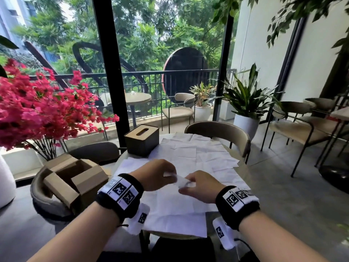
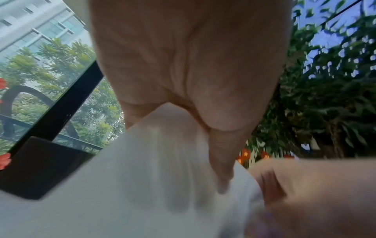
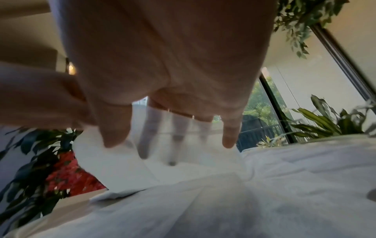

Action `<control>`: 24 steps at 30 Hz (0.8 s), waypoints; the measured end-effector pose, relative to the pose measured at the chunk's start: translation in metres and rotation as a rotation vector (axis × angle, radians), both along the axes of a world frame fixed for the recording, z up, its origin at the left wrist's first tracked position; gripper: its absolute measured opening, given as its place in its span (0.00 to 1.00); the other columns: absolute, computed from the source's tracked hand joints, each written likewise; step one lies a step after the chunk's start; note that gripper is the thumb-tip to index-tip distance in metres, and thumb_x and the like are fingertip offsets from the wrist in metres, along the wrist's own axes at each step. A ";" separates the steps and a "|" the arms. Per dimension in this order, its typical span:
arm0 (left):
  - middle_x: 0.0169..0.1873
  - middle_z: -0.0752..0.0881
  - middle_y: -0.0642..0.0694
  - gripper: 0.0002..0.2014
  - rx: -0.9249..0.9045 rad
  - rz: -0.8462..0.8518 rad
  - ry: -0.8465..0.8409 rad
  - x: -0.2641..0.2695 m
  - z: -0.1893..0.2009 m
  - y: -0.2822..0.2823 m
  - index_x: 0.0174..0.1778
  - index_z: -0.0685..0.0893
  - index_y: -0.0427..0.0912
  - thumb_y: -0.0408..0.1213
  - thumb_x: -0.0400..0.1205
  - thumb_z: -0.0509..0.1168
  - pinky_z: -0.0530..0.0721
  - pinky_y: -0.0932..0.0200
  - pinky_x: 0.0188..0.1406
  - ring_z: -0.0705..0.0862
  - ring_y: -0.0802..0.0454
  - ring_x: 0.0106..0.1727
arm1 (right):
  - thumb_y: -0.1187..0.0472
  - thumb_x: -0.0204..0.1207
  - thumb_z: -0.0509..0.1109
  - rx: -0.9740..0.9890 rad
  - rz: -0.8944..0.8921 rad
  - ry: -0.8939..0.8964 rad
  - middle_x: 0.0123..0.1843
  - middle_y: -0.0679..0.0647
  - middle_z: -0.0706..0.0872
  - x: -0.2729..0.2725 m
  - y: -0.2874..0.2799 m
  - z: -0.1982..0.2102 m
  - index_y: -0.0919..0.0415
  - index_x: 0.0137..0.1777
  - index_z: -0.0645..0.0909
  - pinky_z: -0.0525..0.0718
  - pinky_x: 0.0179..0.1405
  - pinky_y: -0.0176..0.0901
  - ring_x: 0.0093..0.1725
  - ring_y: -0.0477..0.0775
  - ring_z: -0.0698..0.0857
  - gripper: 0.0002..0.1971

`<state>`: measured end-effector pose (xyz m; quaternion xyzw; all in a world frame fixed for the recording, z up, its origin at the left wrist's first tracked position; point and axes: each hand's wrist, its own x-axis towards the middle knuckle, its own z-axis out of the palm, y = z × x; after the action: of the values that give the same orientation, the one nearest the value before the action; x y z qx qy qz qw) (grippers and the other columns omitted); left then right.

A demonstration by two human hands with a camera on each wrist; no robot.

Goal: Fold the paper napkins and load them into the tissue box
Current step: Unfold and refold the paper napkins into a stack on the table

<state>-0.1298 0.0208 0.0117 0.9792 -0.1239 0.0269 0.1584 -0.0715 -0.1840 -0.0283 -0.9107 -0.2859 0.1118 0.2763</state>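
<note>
White napkin [image 1: 182,181] is pinched between left hand [image 1: 157,174] and right hand [image 1: 201,187], lifted off the spread sheets [image 1: 198,154] for folding; box [image 1: 142,139] kept at 11 o'clock.

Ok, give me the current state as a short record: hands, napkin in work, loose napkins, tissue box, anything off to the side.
left hand: pinches one end of a napkin, above the table
right hand: pinches the other end of the same napkin
held napkin: white, bunched between both hands, lifted off the pile; fold state unclear
loose napkins: many unfolded sheets spread overlapping on the round table
tissue box: dark, wooden slotted lid on, far left of the table; no napkin showing at the slot
cardboard box: open, on the chair to the left
</note>
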 end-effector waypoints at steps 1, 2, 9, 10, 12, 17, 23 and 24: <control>0.50 0.92 0.53 0.09 -0.009 -0.008 -0.005 0.006 0.005 -0.002 0.52 0.91 0.49 0.48 0.85 0.69 0.83 0.58 0.54 0.86 0.55 0.50 | 0.38 0.70 0.76 -0.014 -0.031 -0.025 0.36 0.47 0.88 0.004 -0.002 0.001 0.52 0.35 0.86 0.83 0.50 0.49 0.44 0.52 0.87 0.17; 0.49 0.92 0.53 0.09 -0.014 -0.020 -0.024 0.013 0.009 -0.002 0.51 0.91 0.48 0.48 0.85 0.70 0.83 0.58 0.54 0.86 0.56 0.50 | 0.38 0.70 0.74 -0.019 -0.059 -0.034 0.31 0.47 0.85 0.007 -0.004 0.004 0.54 0.31 0.82 0.82 0.48 0.48 0.41 0.52 0.85 0.20; 0.53 0.90 0.59 0.12 -0.406 0.103 -0.263 0.056 0.015 0.001 0.58 0.90 0.51 0.49 0.81 0.75 0.84 0.57 0.60 0.86 0.58 0.56 | 0.46 0.76 0.79 0.118 -0.140 0.039 0.19 0.42 0.74 0.028 -0.029 0.039 0.55 0.25 0.79 0.69 0.24 0.30 0.20 0.38 0.72 0.22; 0.55 0.88 0.60 0.15 -0.507 0.177 -0.299 0.060 0.012 0.004 0.62 0.88 0.52 0.50 0.81 0.75 0.83 0.58 0.59 0.86 0.59 0.57 | 0.48 0.77 0.79 0.153 -0.146 0.055 0.18 0.41 0.75 0.031 -0.032 0.043 0.55 0.24 0.78 0.68 0.22 0.27 0.19 0.38 0.73 0.22; 0.58 0.86 0.59 0.20 -0.655 0.300 -0.367 0.068 0.005 0.009 0.67 0.85 0.53 0.51 0.80 0.76 0.83 0.59 0.59 0.85 0.59 0.58 | 0.51 0.77 0.80 0.260 -0.148 0.103 0.19 0.41 0.80 0.038 -0.038 0.052 0.55 0.26 0.82 0.71 0.23 0.26 0.20 0.37 0.77 0.20; 0.63 0.86 0.58 0.23 -0.902 0.282 -0.302 0.069 -0.011 0.005 0.68 0.84 0.54 0.55 0.79 0.76 0.83 0.57 0.64 0.84 0.59 0.65 | 0.55 0.74 0.83 0.690 -0.167 0.306 0.41 0.64 0.91 0.052 -0.045 0.063 0.72 0.41 0.89 0.82 0.49 0.51 0.42 0.58 0.89 0.16; 0.70 0.85 0.58 0.38 -1.045 0.046 -0.016 0.058 -0.033 -0.041 0.76 0.80 0.58 0.65 0.69 0.75 0.78 0.68 0.69 0.80 0.64 0.73 | 0.61 0.75 0.79 0.846 -0.185 0.453 0.39 0.64 0.90 0.057 -0.040 0.068 0.62 0.33 0.91 0.84 0.47 0.49 0.39 0.59 0.89 0.10; 0.71 0.84 0.58 0.38 -1.021 0.016 0.027 0.057 -0.036 -0.047 0.78 0.79 0.58 0.62 0.70 0.77 0.77 0.74 0.65 0.80 0.65 0.73 | 0.60 0.74 0.79 0.837 -0.180 0.459 0.39 0.64 0.90 0.059 -0.039 0.069 0.62 0.33 0.90 0.85 0.47 0.49 0.39 0.59 0.89 0.09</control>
<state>-0.0732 -0.0262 -0.0243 0.7780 -0.0855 0.0727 0.6182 -0.0127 -0.2233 0.0402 -0.6944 -0.1581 0.1608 0.6834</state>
